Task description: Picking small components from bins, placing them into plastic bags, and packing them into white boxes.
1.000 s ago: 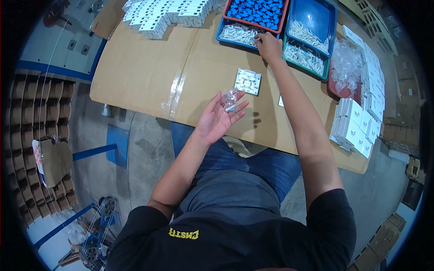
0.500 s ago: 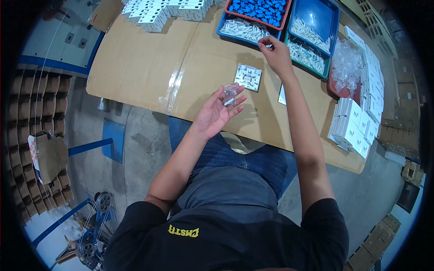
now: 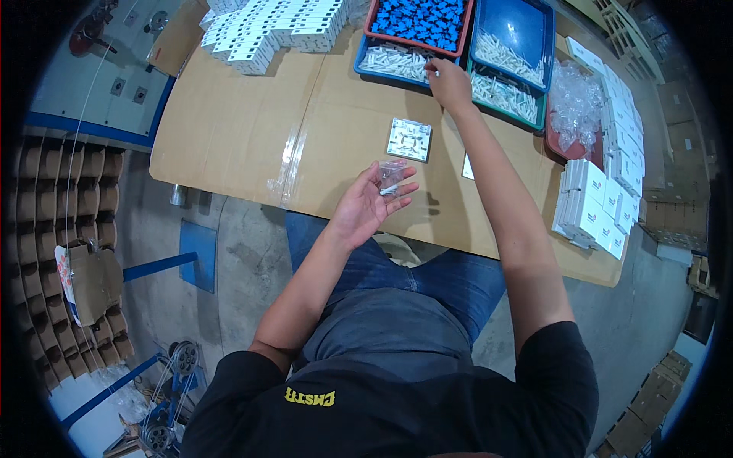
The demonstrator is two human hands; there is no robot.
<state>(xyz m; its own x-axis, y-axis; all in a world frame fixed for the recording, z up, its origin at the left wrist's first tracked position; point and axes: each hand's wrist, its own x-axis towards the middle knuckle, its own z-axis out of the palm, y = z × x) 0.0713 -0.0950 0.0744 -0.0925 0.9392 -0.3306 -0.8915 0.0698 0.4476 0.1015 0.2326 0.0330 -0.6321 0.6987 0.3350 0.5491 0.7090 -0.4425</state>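
My left hand [image 3: 365, 204] is turned palm up above the table's near edge. Its thumb and fingers hold a small clear plastic bag [image 3: 392, 174] with a white piece inside it. My right hand [image 3: 452, 84] reaches to the near right corner of a blue tray [image 3: 369, 75] of small white plastic pieces [image 3: 397, 61]. Those fingers are pinched together; what is between them is too small to make out. Just beyond my left hand a square white plate with moulded fittings [image 3: 409, 140] lies flat on the cardboard-covered table [image 3: 229, 145].
A red tray of blue pieces [image 3: 418, 23] sits over the blue tray. To its right are another blue tray [image 3: 510, 30] and a green tray [image 3: 544, 114] with white pieces. Clear bags [image 3: 574, 107] fill a red bin. White boxed stacks [image 3: 592, 202] line the right; more [image 3: 282, 30] stand far left.
The whole view has shifted slightly. My right hand stays by the blue tray, its fingers curled further down. My left hand has come a little nearer to me with the bag.
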